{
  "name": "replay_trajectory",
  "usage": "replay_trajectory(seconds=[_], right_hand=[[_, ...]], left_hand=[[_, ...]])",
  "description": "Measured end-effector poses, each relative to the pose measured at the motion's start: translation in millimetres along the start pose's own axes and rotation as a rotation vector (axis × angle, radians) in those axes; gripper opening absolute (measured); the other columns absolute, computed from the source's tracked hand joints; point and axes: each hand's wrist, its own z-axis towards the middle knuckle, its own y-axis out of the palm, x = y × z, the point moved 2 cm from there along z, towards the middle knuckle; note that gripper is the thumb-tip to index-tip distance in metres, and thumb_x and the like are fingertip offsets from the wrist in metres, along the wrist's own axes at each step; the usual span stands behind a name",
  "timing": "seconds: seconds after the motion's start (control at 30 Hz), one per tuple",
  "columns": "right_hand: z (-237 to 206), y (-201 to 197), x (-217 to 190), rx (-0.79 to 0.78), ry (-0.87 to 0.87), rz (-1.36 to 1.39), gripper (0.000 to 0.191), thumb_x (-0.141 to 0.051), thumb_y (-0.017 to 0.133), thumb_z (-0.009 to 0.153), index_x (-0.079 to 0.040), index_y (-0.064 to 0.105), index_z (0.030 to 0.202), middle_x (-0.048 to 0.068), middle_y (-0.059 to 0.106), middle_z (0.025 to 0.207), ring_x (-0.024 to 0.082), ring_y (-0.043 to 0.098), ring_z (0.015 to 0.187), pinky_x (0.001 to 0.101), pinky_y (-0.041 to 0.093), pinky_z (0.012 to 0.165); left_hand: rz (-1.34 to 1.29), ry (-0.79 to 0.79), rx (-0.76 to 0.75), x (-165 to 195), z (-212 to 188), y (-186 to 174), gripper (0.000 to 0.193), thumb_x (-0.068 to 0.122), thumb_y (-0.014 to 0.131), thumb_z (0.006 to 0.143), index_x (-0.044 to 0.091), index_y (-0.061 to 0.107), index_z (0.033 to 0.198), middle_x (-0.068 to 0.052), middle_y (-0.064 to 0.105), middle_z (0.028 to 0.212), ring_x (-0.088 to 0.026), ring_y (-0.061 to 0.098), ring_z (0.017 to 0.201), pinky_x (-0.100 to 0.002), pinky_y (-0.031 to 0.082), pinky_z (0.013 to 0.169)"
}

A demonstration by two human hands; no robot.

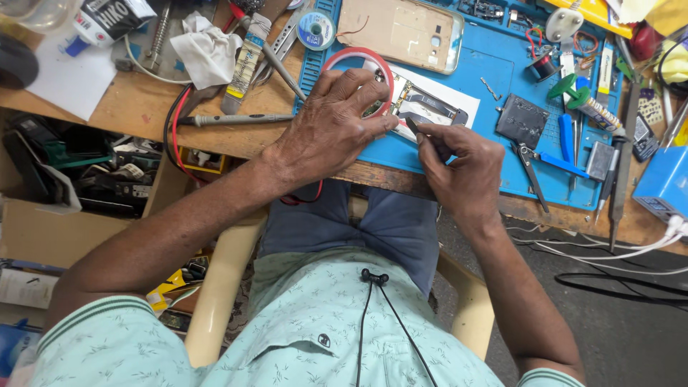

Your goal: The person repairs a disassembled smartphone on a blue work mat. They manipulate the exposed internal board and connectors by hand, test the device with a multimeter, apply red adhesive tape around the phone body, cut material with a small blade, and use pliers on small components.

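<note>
Two hands, left point(331, 129) pressing opened phone point(423, 106), right point(462, 168) pinching tweezers point(414, 127) beside it

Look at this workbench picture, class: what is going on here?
A seated person is working on an opened phone lying on a blue mat. The left hand presses down on the phone to steady it, while the right hand pinches a thin dark tool, its tip at the phone's edge. Pliers lie nearby.

A worn wooden surface point(136, 107) carries a blue mat point(494, 86). Below it lies a dark floor point(631, 330). A cream chair point(215, 301) stands before it.
</note>
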Motion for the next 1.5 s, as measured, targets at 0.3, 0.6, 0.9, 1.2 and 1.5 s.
replay_trajectory(seconds=[0.3, 0.6, 0.9, 1.2, 1.5], right_hand=[[2.7, 14.4, -11.9, -0.008, -0.049, -0.089, 0.016, -0.004, 0.077, 0.097, -0.001, 0.077, 0.112, 0.015, 0.077, 0.096, 0.015, 0.075, 0.08, 0.0288, 0.058, 0.068], [3.1, 22.7, -18.2, -0.017, -0.022, -0.129, 0.018, -0.002, 0.075, 0.098, -0.001, 0.075, 0.115, 0.014, 0.075, 0.091, 0.015, 0.072, 0.074, 0.029, 0.056, 0.065], [1.6, 27.8, -21.0, 0.011, -0.089, -0.17, 0.02, -0.002, 0.074, 0.099, -0.002, 0.074, 0.119, 0.015, 0.074, 0.098, 0.019, 0.076, 0.084, 0.031, 0.058, 0.068], [0.6, 29.5, -22.6, 0.001, -0.108, -0.23, 0.019, -0.001, 0.073, 0.098, -0.003, 0.074, 0.116, 0.016, 0.074, 0.099, 0.024, 0.076, 0.083, 0.0346, 0.059, 0.069], [0.5, 31.5, -22.7, 0.003, -0.118, -0.261, 0.017, -0.002, 0.074, 0.097, -0.002, 0.073, 0.115, 0.017, 0.074, 0.1, 0.027, 0.076, 0.084, 0.037, 0.058, 0.07]], left_hand=[[0.029, 0.009, 0.026, -8.2, -8.1, -0.4, 0.026, 0.021, 0.068, 0.099, 0.016, 0.078, 0.123, -0.009, 0.058, 0.129, -0.027, 0.048, 0.134, -0.045, 0.036, 0.109], [0.032, 0.01, 0.035, -12.5, -12.4, -0.4, 0.028, 0.023, 0.067, 0.099, 0.017, 0.077, 0.124, -0.009, 0.058, 0.13, -0.028, 0.047, 0.134, -0.045, 0.036, 0.108], [0.037, 0.009, 0.036, -15.2, -14.3, 0.0, 0.027, 0.024, 0.065, 0.1, 0.016, 0.077, 0.123, -0.01, 0.057, 0.13, -0.028, 0.046, 0.133, -0.045, 0.035, 0.107], [0.023, -0.002, 0.026, -14.4, -15.4, 0.9, 0.026, 0.023, 0.065, 0.102, 0.017, 0.077, 0.124, -0.01, 0.056, 0.13, -0.028, 0.046, 0.133, -0.046, 0.035, 0.107], [0.042, 0.006, 0.025, -14.0, -16.7, 2.9, 0.028, 0.023, 0.064, 0.101, 0.017, 0.076, 0.125, -0.01, 0.056, 0.131, -0.028, 0.045, 0.134, -0.047, 0.034, 0.106]])
